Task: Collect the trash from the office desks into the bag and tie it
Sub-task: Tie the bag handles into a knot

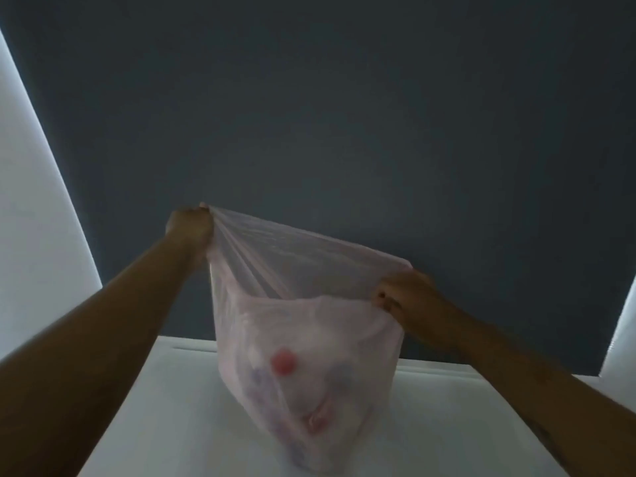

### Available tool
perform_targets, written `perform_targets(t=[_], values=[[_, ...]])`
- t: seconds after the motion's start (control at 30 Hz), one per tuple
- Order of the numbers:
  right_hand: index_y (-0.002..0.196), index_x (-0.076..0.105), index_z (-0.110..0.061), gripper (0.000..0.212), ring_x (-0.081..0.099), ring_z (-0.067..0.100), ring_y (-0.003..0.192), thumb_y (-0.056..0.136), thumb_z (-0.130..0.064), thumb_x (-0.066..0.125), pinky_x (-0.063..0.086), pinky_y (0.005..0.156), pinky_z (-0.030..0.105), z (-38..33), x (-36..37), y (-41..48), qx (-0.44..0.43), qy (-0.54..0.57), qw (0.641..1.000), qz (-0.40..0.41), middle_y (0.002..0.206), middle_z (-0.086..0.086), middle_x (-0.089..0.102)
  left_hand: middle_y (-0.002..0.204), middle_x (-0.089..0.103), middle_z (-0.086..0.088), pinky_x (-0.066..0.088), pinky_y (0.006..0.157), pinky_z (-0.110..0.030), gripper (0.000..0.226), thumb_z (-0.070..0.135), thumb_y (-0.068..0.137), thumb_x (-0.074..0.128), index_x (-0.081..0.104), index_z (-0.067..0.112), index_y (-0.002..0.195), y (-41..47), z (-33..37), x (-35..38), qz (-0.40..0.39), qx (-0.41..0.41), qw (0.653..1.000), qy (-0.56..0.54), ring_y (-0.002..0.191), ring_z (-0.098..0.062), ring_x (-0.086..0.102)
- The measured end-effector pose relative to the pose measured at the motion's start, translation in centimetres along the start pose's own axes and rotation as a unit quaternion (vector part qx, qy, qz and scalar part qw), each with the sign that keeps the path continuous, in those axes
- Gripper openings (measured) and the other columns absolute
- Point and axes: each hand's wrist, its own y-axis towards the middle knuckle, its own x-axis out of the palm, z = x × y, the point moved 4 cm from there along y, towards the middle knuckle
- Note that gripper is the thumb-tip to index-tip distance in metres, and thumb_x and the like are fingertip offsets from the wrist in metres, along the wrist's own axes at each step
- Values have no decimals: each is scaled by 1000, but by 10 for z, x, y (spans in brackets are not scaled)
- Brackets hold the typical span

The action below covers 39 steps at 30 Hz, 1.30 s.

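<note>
Thin translucent pinkish plastic bag (306, 366) standing mid white desk (165, 407), trash inside. Left hand (191, 223), right hand (401, 290) each clutching bunched rim corner, stretched apart, guessing knot prep.

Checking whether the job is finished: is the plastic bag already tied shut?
No, the plastic bag has no knot; the left hand and the right hand each grip one side of its open mouth.

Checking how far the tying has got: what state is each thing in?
bag: untied, mouth stretched open, trash inside, standing on the desk.
left hand: grips a bunched corner of the bag's rim.
right hand: grips the opposite side of the rim.
desk: bears the bag.
</note>
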Motion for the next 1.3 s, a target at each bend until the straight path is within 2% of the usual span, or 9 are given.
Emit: perform_targets(t=[0.13,0.33,0.5,0.63,0.73,0.8,0.93,1.13,1.3], values=[[90,60,-8,16,48,16,108,99,-13,48,34,95,28,22,-26,18,71,201,955,205,115,2,49,113,65,-28,50,95,-60,63,57,87,38,65,7,114,22,-26,-21,18,35,999,23,106,-46,63],[86,45,-22,27,45,17,77,104,-35,30,40,66,34,24,-19,24,290,515,737,329,83,2,48,68,44,-4,39,55,-29,44,48,101,35,53,13,82,4,-38,-9,20,21,995,-99,55,-18,42],[82,44,-14,58,41,17,68,79,-71,58,36,59,30,8,-10,24,275,511,765,280,77,9,41,78,53,4,49,64,-24,51,67,83,61,54,16,87,-33,-73,1,-158,6,968,-196,66,-9,52],[138,42,-18,69,56,18,103,80,-28,78,48,75,27,3,25,7,334,470,805,141,126,1,51,93,54,-10,47,70,-38,36,36,90,65,50,5,99,-37,-123,-4,-268,56,957,-91,87,-24,55],[108,68,-14,17,61,19,97,95,-19,58,49,76,28,5,45,-5,364,387,835,140,110,5,67,89,61,-5,47,67,-36,24,32,103,47,69,21,107,-34,-137,-9,-224,2,973,-64,81,-22,56],[88,70,-15,23,58,20,80,98,-23,51,46,64,29,1,51,-11,384,368,831,163,90,7,67,94,68,3,46,66,-31,25,30,105,45,68,27,112,-36,-137,-12,-170,-14,981,-93,84,-17,60],[95,60,-10,34,55,22,75,103,-35,38,44,65,31,-3,53,-23,392,405,786,254,88,12,59,74,59,0,52,67,-24,29,26,106,41,63,12,120,-39,-141,-10,-90,-29,979,-182,73,-14,57],[129,53,-20,43,66,26,100,99,-49,42,53,92,48,-15,82,-16,401,709,517,264,125,14,62,57,31,6,27,42,-20,18,32,99,44,57,21,91,-79,-151,3,-85,-150,932,-319,44,-10,25],[110,65,-7,45,68,23,90,83,-43,69,55,92,43,-26,83,-16,329,751,556,138,100,11,67,84,48,-5,44,61,-29,25,7,81,59,46,9,102,-86,-144,7,-212,-55,951,-217,69,-14,50]])
